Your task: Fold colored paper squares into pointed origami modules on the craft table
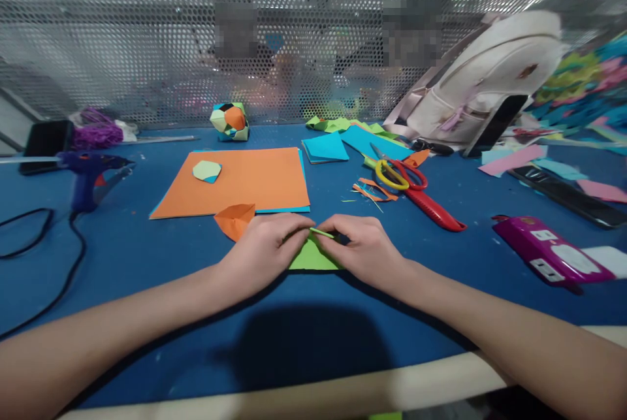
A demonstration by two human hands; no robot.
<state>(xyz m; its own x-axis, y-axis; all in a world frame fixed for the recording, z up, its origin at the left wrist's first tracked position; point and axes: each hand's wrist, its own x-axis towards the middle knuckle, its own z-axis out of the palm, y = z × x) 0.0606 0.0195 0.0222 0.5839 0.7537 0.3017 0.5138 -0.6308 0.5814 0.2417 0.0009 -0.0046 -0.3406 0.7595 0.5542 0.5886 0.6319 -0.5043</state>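
A piece of green paper (315,255) lies near the front of the blue table, its far edge raised in a narrow fold. My left hand (267,242) pinches the left end of that fold, fingers closed. On the right end, my right hand (360,240) grips the paper between thumb and fingers. Both hands cover the paper's sides. Just behind my left hand is a folded orange paper piece (236,219). Beyond it lies a stack of orange sheets (264,178) with blue beneath, and a small pale green and blue folded piece (207,171) rests on top.
Scissors (392,175) and a red cutter (435,212) lie to the right, near blue paper (326,147). A blue glue gun (87,175) with a trailing cord is at left. A purple power strip (553,250) and backpack (490,80) are at right; a paper ball (230,121) stands behind.
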